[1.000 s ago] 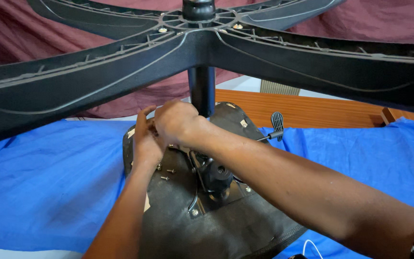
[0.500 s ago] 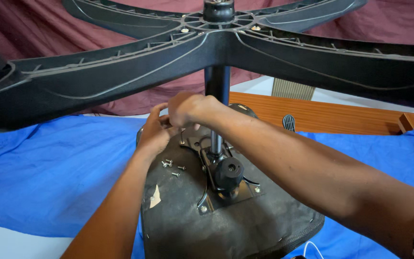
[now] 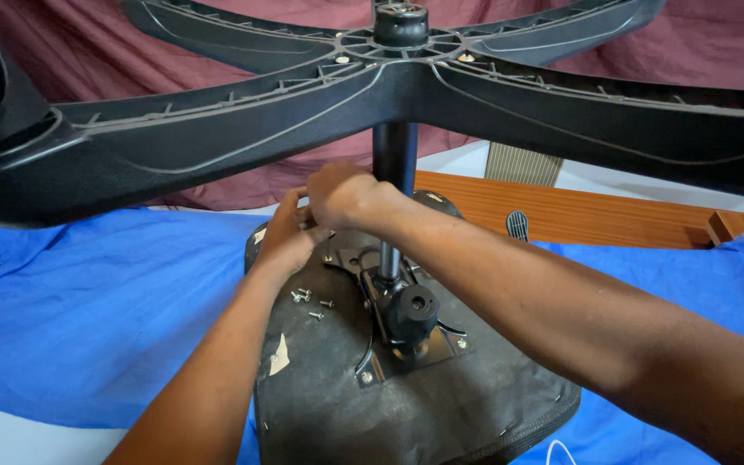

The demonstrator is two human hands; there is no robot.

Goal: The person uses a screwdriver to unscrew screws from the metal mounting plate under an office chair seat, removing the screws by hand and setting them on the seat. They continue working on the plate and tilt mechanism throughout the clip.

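Blue sheet (image 3: 79, 319), wood board (image 3: 596, 215) (maroon cloth (image 3: 131, 77) behind).

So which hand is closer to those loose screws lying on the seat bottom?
Left. The left hand sits just above the loose screws, its wrist right beside them. The right hand is higher up, near the chair post, farther from them.

No packages, signs or screens appear. The only label-like items are two small pale stickers on the black underside of the upturned chair seat (image 3: 441, 405): a torn off-white sticker (image 3: 279, 355) at about 8 o'clock from the central knob, and a smaller pale sticker (image 3: 259, 235) at about 10 o'clock, near the seat's far-left edge, just beside the left hand (image 3: 286, 237)
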